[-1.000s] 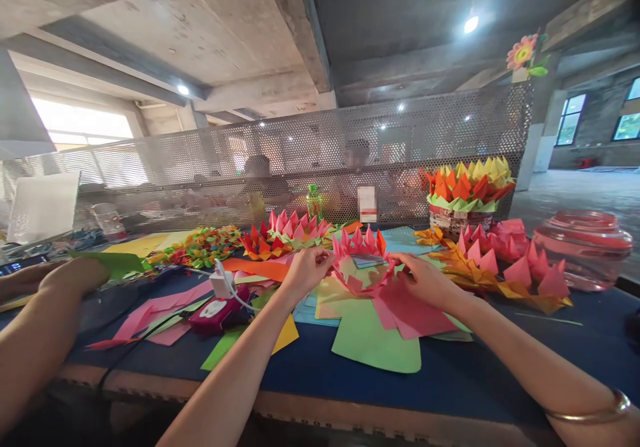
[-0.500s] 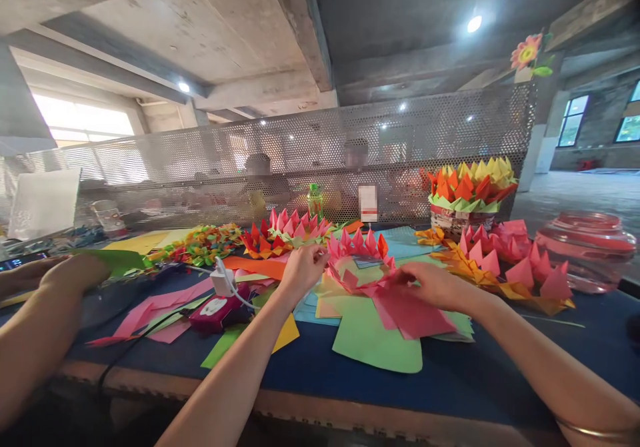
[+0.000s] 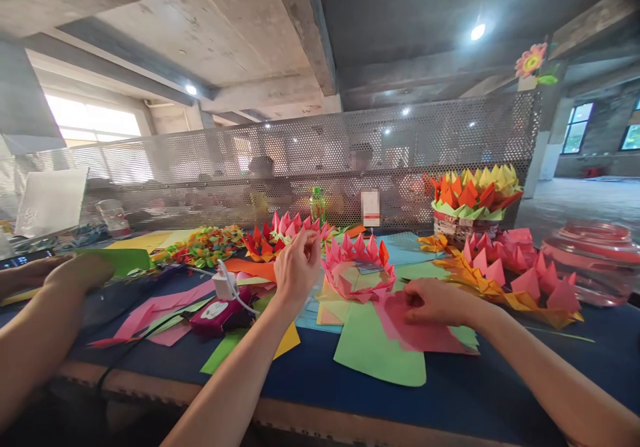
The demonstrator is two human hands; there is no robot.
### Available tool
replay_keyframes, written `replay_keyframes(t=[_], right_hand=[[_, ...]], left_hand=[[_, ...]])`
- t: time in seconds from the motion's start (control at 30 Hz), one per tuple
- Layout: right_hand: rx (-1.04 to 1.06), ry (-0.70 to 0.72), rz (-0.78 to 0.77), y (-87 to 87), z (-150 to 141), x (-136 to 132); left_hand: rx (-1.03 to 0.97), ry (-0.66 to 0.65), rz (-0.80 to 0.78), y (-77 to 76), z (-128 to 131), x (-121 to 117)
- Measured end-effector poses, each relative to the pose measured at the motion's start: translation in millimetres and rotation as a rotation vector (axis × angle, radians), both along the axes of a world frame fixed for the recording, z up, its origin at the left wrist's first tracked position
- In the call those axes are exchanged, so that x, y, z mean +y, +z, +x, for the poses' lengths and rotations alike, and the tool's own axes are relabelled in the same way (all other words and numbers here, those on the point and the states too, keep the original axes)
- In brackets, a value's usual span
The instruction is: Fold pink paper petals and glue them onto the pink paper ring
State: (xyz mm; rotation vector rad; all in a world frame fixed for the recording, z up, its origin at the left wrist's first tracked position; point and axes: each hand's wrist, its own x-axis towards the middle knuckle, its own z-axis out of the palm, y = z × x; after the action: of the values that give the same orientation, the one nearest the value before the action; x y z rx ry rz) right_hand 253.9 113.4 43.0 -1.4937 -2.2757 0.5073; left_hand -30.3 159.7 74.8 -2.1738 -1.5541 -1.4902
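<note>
My left hand [image 3: 296, 267] is raised just left of a ring of folded pink paper petals [image 3: 357, 260]. Its thumb and fingers are pinched together; whatever may lie between them is too small to make out. To the right of the ring, my right hand [image 3: 435, 302] rests with curled fingers on a red paper sheet [image 3: 440, 338], seeming to grip it. A small dark tip shows by its index finger. Under the ring and the red sheet lies light green paper [image 3: 380, 350]. Behind my left hand stands another pink petal ring [image 3: 293, 226].
At right are a tiered paper flower in a basket [image 3: 467, 224], pink and orange petal strips [image 3: 505, 284] and a clear jar [image 3: 593, 260]. A purple box [image 3: 220, 314] with a white charger [image 3: 225, 284] sits at left. Another person's hand [image 3: 83, 272] holds green paper [image 3: 117, 260].
My left hand has lifted slightly and drawn back from the pink ring. My right hand has moved away from the ring's edge, toward me and right, and the red sheet has shifted with it.
</note>
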Motion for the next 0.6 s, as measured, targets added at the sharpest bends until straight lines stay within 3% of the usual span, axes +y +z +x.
replay_keyframes(t=[0.1, 0.17, 0.23, 0.33, 0.5, 0.6], right_hand=[[0.128, 0.038, 0.029, 8.6, -3.0, 0.0], [0.252, 0.028, 0.048, 15.3, -6.7, -1.2], [0.382, 0.008, 0.049, 19.9, -11.4, -3.2], [0.542, 0.001, 0.028, 21.3, -18.4, -6.6], [0.691, 0.018, 0.018, 17.2, -28.0, -8.9], [0.731, 0.036, 0.016, 15.0, -32.6, -8.8]], left_hand=[[-0.008, -0.17, 0.068, -1.1, 13.6, -17.4], [-0.011, -0.459, 0.099, -5.6, 23.4, -27.5], [-0.023, -0.597, 0.04, -10.9, 31.4, -33.9], [-0.108, -0.697, -0.183, -16.3, 38.5, -36.2], [-0.333, -0.999, -0.68, -19.2, 44.6, -31.7], [-0.388, -1.028, -0.806, -22.4, 47.1, -29.1]])
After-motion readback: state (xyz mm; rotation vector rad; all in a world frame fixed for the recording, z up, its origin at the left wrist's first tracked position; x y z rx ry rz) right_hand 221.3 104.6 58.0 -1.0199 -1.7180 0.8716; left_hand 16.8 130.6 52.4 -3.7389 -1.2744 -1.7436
